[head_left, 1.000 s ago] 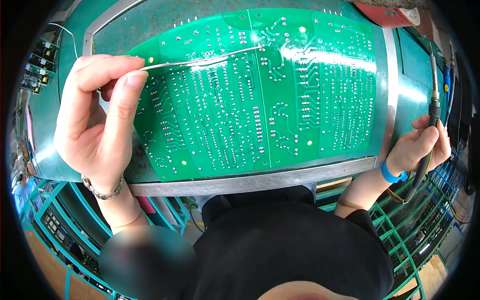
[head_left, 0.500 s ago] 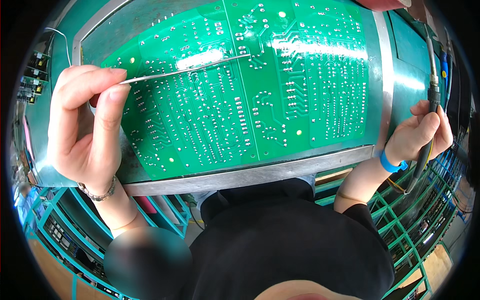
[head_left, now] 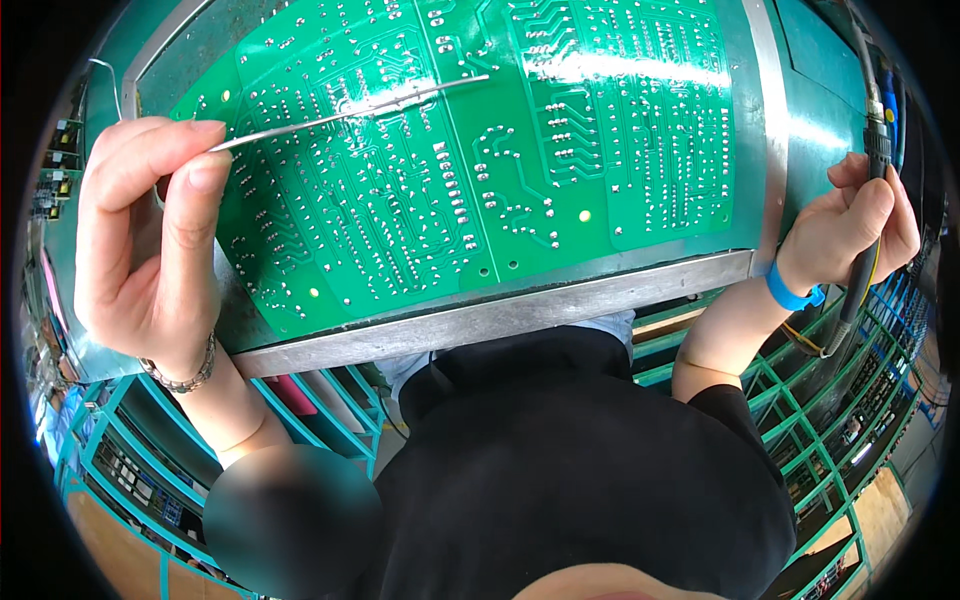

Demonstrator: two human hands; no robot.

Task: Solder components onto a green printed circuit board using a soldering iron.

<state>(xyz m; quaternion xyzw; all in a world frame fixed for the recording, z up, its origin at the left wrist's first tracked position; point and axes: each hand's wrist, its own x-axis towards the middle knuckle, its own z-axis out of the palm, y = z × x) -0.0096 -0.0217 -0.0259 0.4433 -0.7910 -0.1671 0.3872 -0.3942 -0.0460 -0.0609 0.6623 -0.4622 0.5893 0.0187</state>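
A large green circuit board [head_left: 400, 215] lies solder side up, dotted with many shiny joints and crossed by a seam. Between thumb and forefinger, my left hand [head_left: 150, 240] pinches a length of solder wire [head_left: 350, 115], which reaches over the board toward its middle. Whether the wire's tip touches the board I cannot tell. Off the board's right side, my right hand [head_left: 850, 220] is closed round the handle of a soldering iron [head_left: 878, 150]. The iron's shaft points away from me at the far right.
A metal frame rail [head_left: 500, 310] runs along the board's near edge, and another frame strip [head_left: 775, 150] borders it on the right. Green metal racks [head_left: 800, 430] stand below the bench on both sides. The iron's cable [head_left: 840, 325] hangs beneath my right hand.
Across the picture, the board has shifted up and a little left. My left hand with the wire also sits further left, while my right hand with the iron is slightly further right.
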